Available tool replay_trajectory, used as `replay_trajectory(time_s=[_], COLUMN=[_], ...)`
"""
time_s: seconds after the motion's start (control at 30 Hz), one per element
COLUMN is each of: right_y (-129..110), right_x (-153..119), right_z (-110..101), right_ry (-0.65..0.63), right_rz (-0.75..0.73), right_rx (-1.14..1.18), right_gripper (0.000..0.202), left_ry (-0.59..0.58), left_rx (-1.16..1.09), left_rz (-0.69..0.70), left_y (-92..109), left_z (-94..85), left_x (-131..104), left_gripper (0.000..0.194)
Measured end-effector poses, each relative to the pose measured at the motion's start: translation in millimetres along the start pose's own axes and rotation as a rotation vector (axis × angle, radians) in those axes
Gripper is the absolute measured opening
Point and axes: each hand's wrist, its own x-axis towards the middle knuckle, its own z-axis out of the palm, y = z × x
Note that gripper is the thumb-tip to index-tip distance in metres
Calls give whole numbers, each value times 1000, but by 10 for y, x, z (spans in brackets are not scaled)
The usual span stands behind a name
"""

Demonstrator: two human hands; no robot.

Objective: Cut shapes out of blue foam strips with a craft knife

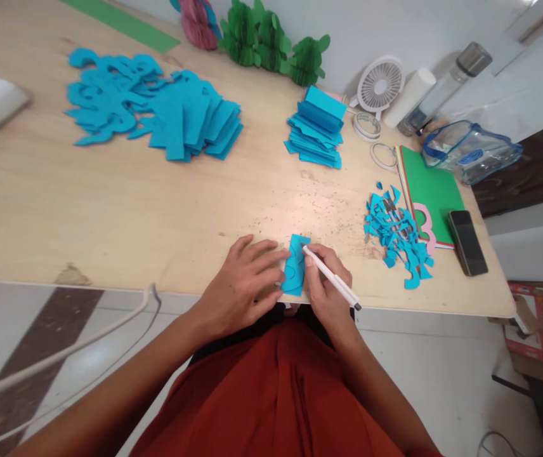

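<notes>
A small blue paper piece lies at the table's front edge with a curved dark outline drawn on it. My left hand rests flat with fingers stretched out, the fingertips on the paper's left side. In my right hand is a white pen, its tip touching the upper right of the paper and its dark end pointing down toward me. To the right lies a heap of blue paper scraps. A pink curved paper shape rests by the scraps, partly over a green sheet.
Blue cut-out curved shapes and blue paper pieces are piled at the far left. Folded blue papers are stacked at the back. A white fan, tape rolls, a bottle, a clear bag and a phone occupy the right.
</notes>
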Motion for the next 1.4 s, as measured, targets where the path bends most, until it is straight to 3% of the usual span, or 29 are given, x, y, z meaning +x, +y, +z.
replay_trajectory(time_s=[0.67,1.03,1.4], right_y=[-11,-33,-7], right_x=[3,2,2], right_z=[-11,-15,8], right_ry=[-1,11,5], right_rz=[-10,-150,-135], right_rx=[-29,-112,-147], right_gripper=[20,20,22], left_ry=[-14,-36,-9], left_rx=[-11,6,-44], left_rz=[-8,-13,-41], left_y=[-4,-3,-4], left_z=[-7,-12,-8], left_x=[4,10,3], left_gripper=[9,10,11])
